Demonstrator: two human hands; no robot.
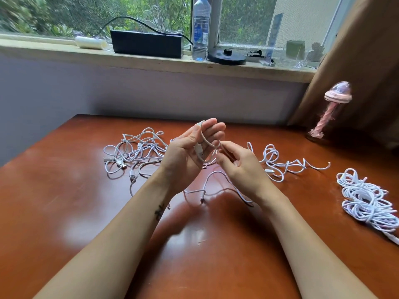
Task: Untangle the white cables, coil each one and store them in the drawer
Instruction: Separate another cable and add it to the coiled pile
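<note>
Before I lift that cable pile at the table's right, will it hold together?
Probably not: the cable pile is loose loops with no tie visible, so it should sag. Likely light, being thin cord. Its trailing end may drag.

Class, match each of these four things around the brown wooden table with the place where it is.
Things: 1 clear plastic water bottle; 2 pink jellyfish-shaped ornament; 3 loose tangle of white cables; 4 white cable loop.
Places: A in the left hand; B on the windowsill; C on the table left of that hand; D beside the brown curtain.
Pairs: 1-B; 2-D; 3-C; 4-A.
</note>
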